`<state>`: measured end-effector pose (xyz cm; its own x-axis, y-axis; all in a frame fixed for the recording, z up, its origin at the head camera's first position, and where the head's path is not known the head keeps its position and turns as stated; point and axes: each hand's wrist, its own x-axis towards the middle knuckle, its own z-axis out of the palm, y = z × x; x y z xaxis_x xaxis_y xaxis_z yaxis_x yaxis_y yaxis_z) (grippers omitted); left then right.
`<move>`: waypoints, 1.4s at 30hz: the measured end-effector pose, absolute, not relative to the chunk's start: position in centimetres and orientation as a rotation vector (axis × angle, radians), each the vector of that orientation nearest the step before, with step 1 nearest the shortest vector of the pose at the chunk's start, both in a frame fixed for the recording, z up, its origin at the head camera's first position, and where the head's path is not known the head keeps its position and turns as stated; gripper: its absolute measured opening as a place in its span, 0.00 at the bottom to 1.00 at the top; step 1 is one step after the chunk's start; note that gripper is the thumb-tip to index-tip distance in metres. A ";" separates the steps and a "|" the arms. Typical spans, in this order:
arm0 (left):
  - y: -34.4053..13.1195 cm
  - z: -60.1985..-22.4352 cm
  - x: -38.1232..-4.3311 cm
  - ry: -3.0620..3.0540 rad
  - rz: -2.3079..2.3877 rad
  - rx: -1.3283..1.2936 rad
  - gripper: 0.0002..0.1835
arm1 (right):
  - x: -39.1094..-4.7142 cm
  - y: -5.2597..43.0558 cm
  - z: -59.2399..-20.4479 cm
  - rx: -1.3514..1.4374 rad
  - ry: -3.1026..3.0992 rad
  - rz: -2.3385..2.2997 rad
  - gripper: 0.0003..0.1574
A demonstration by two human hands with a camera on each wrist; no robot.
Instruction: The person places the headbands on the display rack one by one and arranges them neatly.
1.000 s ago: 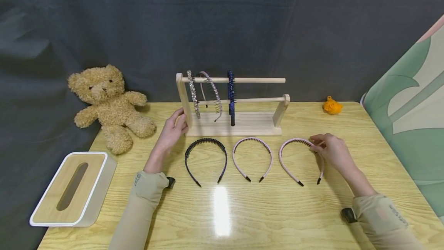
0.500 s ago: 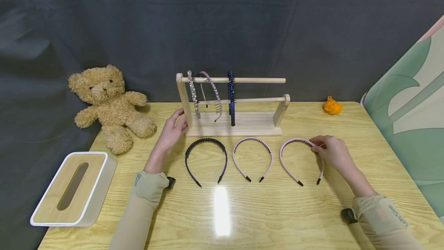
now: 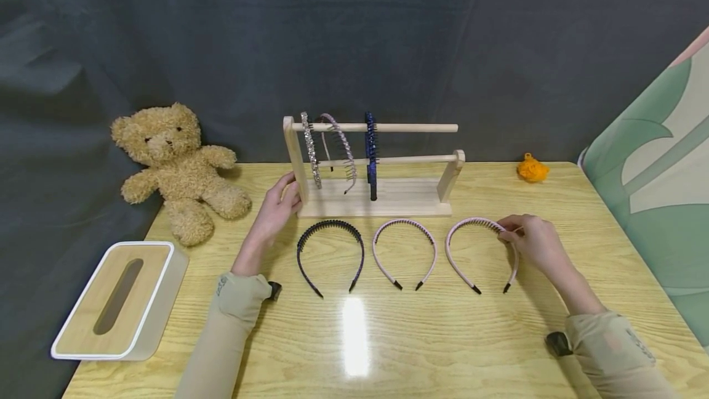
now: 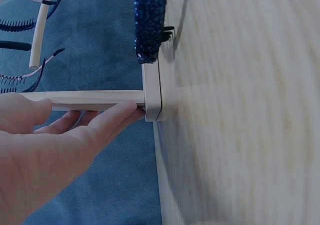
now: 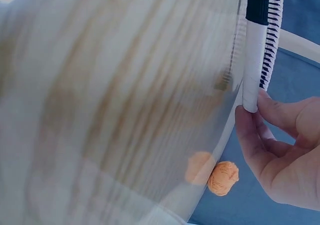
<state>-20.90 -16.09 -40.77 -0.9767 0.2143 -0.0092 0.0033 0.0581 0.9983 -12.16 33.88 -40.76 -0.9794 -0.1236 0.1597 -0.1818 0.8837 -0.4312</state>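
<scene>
pink headband (image 3: 475, 221) at the right end of the front row, its side pinched by the right hand (image 3: 534, 242) between thumb and fingers; next along are a second pink one (image 3: 404, 221) and a black one (image 3: 330, 223). behind, the left hand (image 3: 275, 205), fingers nearly straight, rests against the wooden rack's (image 3: 396, 209) left post.

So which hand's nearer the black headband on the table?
Left. Left hand touches the rack's left upright, just behind and left of the black headband; right hand is well to its right, pinching the rightmost pink headband.
</scene>
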 end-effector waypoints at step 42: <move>-16.0 -41.1 -21.0 2.163 2.070 0.233 0.28 | -11.1 33.9 -37.3 0.223 -2.756 0.837 0.10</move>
<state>-21.03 -16.00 -41.06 -0.9785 0.2062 0.0071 0.0162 0.0423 0.9990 -11.05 33.86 -37.33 -0.9567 -0.0725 0.2821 -0.2171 0.8231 -0.5247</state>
